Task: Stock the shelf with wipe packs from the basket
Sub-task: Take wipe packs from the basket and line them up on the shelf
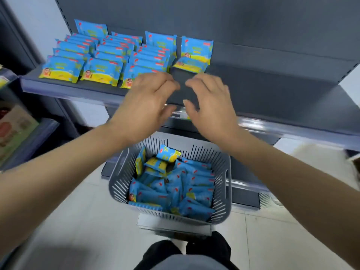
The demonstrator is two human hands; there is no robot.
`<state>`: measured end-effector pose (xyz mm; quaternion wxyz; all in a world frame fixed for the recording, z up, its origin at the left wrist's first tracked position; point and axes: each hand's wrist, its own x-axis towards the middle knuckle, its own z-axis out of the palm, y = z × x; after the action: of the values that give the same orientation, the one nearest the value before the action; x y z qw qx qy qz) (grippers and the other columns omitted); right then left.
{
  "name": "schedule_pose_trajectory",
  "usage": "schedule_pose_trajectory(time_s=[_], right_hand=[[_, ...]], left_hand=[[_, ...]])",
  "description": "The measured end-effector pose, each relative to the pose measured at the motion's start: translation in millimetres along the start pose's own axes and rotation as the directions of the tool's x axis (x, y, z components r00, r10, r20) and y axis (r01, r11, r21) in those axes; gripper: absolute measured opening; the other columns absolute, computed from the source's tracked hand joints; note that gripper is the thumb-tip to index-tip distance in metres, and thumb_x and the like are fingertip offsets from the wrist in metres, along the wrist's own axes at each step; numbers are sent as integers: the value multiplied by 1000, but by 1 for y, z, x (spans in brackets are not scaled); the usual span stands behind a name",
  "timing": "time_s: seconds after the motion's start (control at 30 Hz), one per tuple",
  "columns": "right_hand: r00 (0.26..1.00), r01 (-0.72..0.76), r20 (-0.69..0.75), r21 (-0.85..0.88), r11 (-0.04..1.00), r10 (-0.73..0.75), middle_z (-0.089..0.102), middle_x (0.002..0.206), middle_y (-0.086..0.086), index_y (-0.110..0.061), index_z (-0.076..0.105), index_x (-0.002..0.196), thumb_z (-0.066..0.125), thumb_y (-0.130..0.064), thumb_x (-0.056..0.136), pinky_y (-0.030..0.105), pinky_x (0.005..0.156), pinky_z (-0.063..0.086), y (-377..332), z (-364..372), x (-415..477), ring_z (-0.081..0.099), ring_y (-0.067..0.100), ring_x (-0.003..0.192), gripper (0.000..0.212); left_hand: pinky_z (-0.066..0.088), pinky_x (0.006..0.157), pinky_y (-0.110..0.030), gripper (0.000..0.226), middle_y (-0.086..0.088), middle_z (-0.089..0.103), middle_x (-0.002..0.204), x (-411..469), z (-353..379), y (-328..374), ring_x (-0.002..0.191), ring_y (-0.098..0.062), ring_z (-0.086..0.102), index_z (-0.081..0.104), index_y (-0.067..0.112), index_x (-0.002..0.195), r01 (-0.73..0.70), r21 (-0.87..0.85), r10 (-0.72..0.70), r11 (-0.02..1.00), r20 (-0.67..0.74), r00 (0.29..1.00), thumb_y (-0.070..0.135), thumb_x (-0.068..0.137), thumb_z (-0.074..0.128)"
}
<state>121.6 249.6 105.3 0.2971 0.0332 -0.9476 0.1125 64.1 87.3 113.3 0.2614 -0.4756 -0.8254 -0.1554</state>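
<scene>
A grey shelf (272, 90) holds several blue-and-yellow wipe packs (101, 53) in rows on its left half. A fourth row at the right has two packs (195, 53), the front one (190, 64) leaning low. My left hand (148, 98) and my right hand (210, 102) hover side by side over the shelf's front edge, just in front of that short row. Both hands are empty, with fingers spread and curled. Below them a grey slotted basket (224, 191) on the floor holds several more wipe packs (175, 188).
The right half of the shelf is bare metal. A lower shelf edge (292, 129) runs under my hands. A neighbouring rack at the left carries boxed goods (13, 129). The basket rests on a low grey stand (173, 225) over white floor tiles.
</scene>
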Motion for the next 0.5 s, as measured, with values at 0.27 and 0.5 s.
schedule_pose_trajectory(time_s=[0.27, 0.5], right_hand=[[732, -45, 679, -35, 998, 57, 44, 137, 8, -13, 45, 133, 50, -24, 93, 39, 103, 34, 21, 102, -97, 41, 29, 124, 42], [605, -94, 787, -84, 992, 124, 48, 129, 13, -9, 47, 129, 52, -26, 92, 42, 100, 39, 39, 147, -120, 44, 31, 120, 41]], left_hand=[[34, 96, -34, 36, -4, 52, 120, -94, 94, -16, 114, -24, 49, 53, 16, 122, 204, -61, -116, 977, 650, 751, 25, 88, 58], [39, 91, -35, 37, -10, 53, 118, -132, 132, -35, 109, -29, 52, 54, 12, 121, 359, -12, -243, 933, 717, 654, 22, 86, 63]])
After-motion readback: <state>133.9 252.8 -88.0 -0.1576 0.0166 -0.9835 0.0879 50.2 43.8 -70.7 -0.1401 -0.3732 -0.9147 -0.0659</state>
